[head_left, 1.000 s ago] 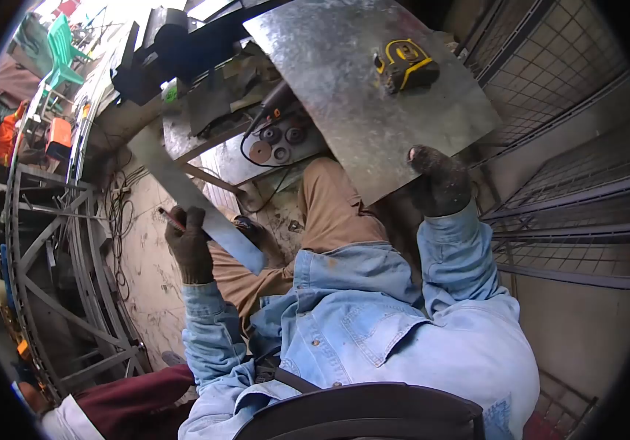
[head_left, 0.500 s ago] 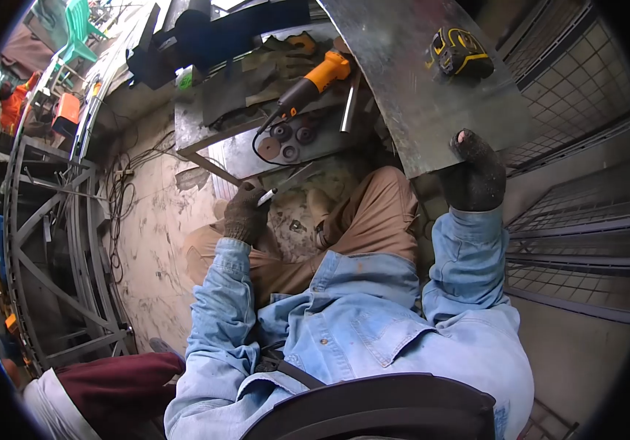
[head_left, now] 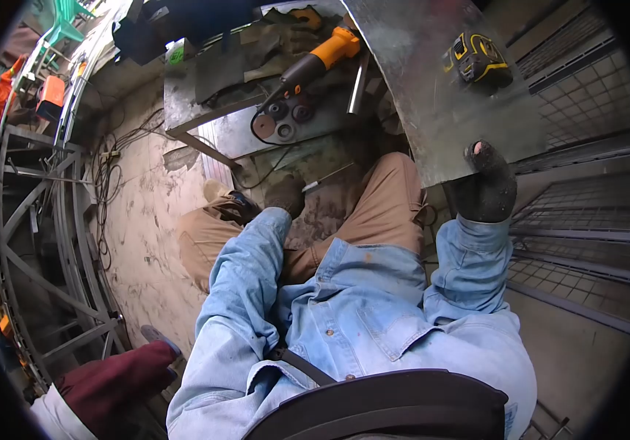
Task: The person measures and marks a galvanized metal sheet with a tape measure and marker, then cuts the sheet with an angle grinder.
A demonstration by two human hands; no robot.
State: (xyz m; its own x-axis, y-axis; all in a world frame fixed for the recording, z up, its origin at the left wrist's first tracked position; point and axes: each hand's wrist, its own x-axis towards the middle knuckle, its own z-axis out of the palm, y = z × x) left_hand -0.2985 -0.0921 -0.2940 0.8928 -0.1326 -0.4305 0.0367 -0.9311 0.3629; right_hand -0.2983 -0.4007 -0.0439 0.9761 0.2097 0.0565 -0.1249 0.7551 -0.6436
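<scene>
My left hand (head_left: 285,196), in a dark knitted glove, is low between my knees. Its fingers are closed around a slim white pen-like marker (head_left: 320,182) that points up and to the right. My right hand (head_left: 485,183), in a dark glove with a bare thumb tip, grips the near edge of a grey metal sheet (head_left: 432,125). The thumb lies on top; the other fingers are hidden below. A black and yellow tape measure (head_left: 482,62) rests on the sheet, beyond my right hand.
An orange and black angle grinder (head_left: 322,62) lies on a low metal table (head_left: 183,110), with several discs (head_left: 285,130) beneath. Cables (head_left: 109,183) run along the floor. Metal frames (head_left: 58,242) stand left, mesh racks (head_left: 579,213) right. Another person's maroon trouser leg (head_left: 109,389) is lower left.
My left hand has moved right and slightly down with the marker, further between my legs. My right hand keeps its hold on the sheet. The view has shifted a little.
</scene>
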